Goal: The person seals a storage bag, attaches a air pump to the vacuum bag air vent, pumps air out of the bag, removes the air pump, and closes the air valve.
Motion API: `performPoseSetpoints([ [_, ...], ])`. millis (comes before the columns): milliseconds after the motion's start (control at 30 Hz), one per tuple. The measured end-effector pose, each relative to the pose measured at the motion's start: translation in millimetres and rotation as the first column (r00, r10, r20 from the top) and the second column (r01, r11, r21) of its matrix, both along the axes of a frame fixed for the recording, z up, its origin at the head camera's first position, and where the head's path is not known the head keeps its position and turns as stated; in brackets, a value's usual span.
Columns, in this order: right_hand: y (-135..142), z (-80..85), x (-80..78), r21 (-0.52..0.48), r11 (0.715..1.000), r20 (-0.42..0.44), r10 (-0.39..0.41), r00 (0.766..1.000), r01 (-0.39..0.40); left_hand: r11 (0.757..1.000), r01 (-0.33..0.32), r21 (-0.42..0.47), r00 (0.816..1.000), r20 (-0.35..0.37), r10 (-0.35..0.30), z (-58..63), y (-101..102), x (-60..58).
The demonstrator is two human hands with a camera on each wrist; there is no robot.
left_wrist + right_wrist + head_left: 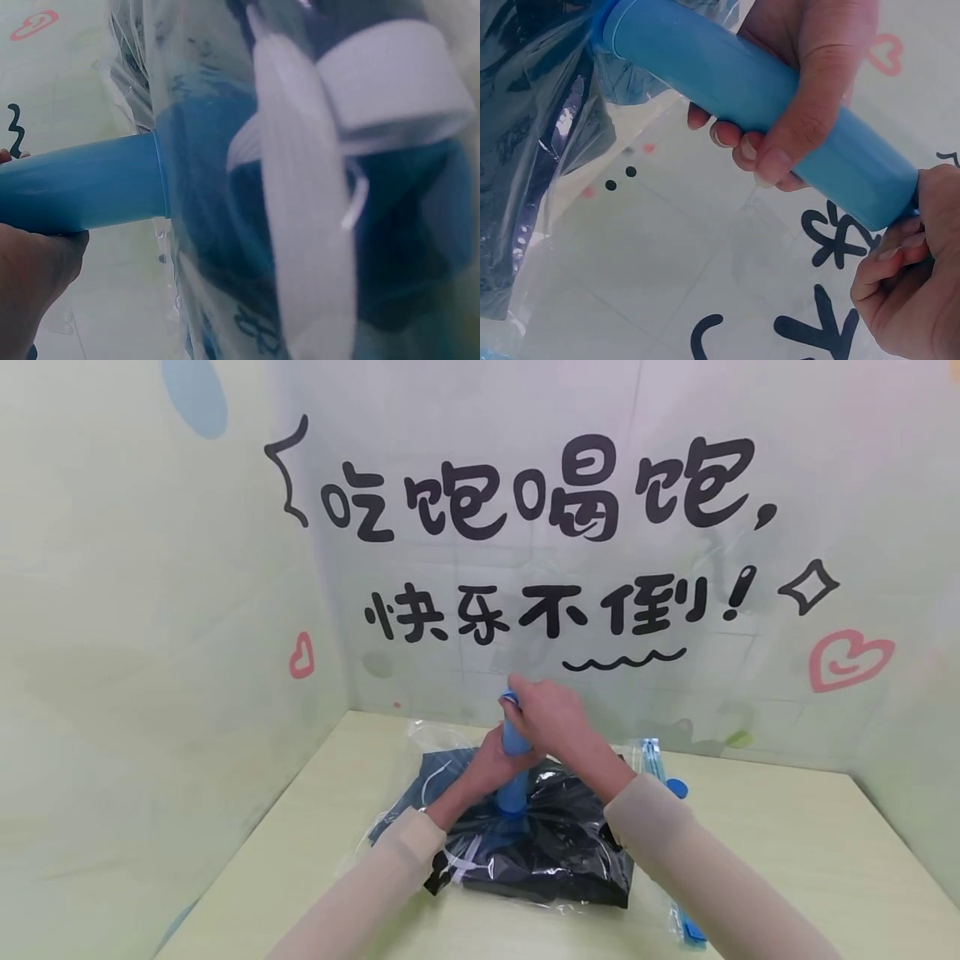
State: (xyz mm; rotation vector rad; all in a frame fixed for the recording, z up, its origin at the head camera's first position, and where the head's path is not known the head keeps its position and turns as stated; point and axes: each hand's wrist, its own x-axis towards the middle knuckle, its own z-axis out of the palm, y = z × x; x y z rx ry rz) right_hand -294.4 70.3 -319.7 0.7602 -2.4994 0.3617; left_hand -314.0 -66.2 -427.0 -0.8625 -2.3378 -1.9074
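A blue hand pump stands upright on a clear plastic storage bag packed with dark clothing. My left hand wraps round the pump's barrel, fingers and thumb curled about it in the right wrist view. Above it, my right hand grips the pump's top end, its fingers bent there. The handle itself is mostly hidden by that hand. Close up in the left wrist view, the barrel's base meets the wrinkled plastic, and a white drawstring shows on the clothing inside.
A blue zip strip runs along the bag's right side, partly behind the right sleeve. Beside it lies a round blue cap. The pale tabletop meets a printed wall covering behind and at both sides.
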Motion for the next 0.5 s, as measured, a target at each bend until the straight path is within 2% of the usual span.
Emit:
performPoseSetpoints([
  [200, 2.3, -0.8, -0.9, -0.051, 0.999, 0.021, 0.009, 1.000, -0.008, 1.000, 0.024, -0.009, 0.998, 0.052, -0.024, 5.6, -0.7, 1.4],
  [500, -0.7, -3.2, 1.2, -0.073, 0.997, 0.013, 0.007, 1.000, -0.006, 0.999, 0.050, 0.011, 0.995, 0.086, -0.051, 3.0, -3.1, 2.0],
])
